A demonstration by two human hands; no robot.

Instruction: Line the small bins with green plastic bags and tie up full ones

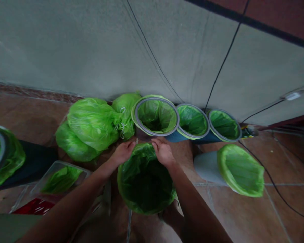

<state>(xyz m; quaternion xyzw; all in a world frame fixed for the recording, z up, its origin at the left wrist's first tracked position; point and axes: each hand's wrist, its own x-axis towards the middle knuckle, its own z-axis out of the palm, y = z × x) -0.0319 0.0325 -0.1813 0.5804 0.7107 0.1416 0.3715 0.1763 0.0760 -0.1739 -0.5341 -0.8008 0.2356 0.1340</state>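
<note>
A bin lined with a green plastic bag (144,182) stands on the floor right below me. My left hand (123,152) pinches the far edge of that bag at the rim, fingers closed. My right hand (162,151) grips the same far edge just to the right, fingers curled over the plastic. The two hands are close together, almost touching. The bin's own body is hidden under the bag and my arms.
Three lined bins (155,115) (194,121) (225,125) stand in a row against the grey wall. Tied green bags (91,126) lie to the left. A tipped grey bin (239,170) lies right, another bin (0,155) far left, a clear box (60,179) near it. Black cables (271,179) cross the tiles.
</note>
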